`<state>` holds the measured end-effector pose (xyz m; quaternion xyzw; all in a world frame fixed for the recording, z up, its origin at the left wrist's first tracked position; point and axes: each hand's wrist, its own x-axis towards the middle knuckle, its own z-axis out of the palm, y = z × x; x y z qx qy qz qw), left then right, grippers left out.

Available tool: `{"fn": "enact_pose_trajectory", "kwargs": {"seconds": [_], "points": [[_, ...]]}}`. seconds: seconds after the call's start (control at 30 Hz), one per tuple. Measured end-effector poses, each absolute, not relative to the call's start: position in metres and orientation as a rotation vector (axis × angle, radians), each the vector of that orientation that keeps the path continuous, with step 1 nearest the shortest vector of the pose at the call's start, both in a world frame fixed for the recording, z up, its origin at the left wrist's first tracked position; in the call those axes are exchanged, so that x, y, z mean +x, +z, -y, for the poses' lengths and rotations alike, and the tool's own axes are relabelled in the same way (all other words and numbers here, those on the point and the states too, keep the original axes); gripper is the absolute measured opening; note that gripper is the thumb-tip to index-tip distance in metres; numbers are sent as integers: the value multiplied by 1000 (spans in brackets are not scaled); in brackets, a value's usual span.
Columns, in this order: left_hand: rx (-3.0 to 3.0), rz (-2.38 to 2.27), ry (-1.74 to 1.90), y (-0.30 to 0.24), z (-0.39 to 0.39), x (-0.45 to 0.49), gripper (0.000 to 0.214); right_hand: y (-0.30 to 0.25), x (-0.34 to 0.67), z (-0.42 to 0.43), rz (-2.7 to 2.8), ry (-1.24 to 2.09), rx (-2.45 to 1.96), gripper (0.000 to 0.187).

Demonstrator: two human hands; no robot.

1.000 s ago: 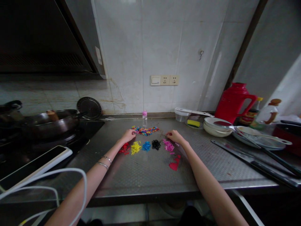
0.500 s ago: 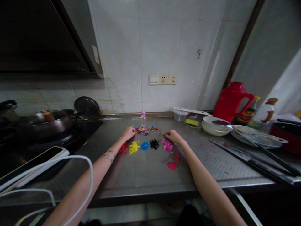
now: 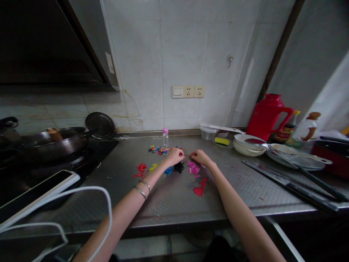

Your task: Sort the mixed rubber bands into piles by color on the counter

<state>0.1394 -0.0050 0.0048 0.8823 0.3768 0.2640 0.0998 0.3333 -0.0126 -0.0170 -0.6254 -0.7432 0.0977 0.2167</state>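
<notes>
My left hand [image 3: 174,156] reaches over the coloured piles, fingertips pinched, with a tiny pinkish bit at their tips. My right hand [image 3: 200,157] is just to its right, fingers curled closed above the pink pile; what they hold is too small to tell. A mixed pile of small stringy pieces, like rubber bands [image 3: 160,150], lies behind my left hand. In front run single-colour piles: red [image 3: 141,168], yellow [image 3: 153,167], blue [image 3: 168,170], black [image 3: 179,167] and pink [image 3: 193,167]. My left hand and forearm partly cover the mixed, yellow and blue ones.
A small clear bottle with a pink cap [image 3: 165,137] stands behind the piles. Red heart-shaped pieces [image 3: 200,190] lie in front. Bowls [image 3: 249,148], a knife [image 3: 289,186] and a red thermos [image 3: 265,118] are on the right. A pan [image 3: 58,143] and white cable [image 3: 107,203] are left.
My left hand has moved right, from the left end of the mixed pile to beside my right hand. The mixed pile's left end and red pile now show more. My right hand has barely moved.
</notes>
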Motion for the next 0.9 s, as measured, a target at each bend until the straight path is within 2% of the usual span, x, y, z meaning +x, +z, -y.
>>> {"fn": "enact_pose_trajectory", "kwargs": {"seconds": [0.27, 0.7, 0.9], "points": [[2574, -1117, 755, -8, 9, 150, 31, -19, 336, 10, 2092, 260, -1664, 28], [2252, -1602, 854, -7, -36, 14, 24, -24, 340, 4, 2069, 268, -1682, 26], [2042, -1592, 886, -14, -38, -12, 24, -23, 338, 6, 2077, 278, -1685, 28]]}}
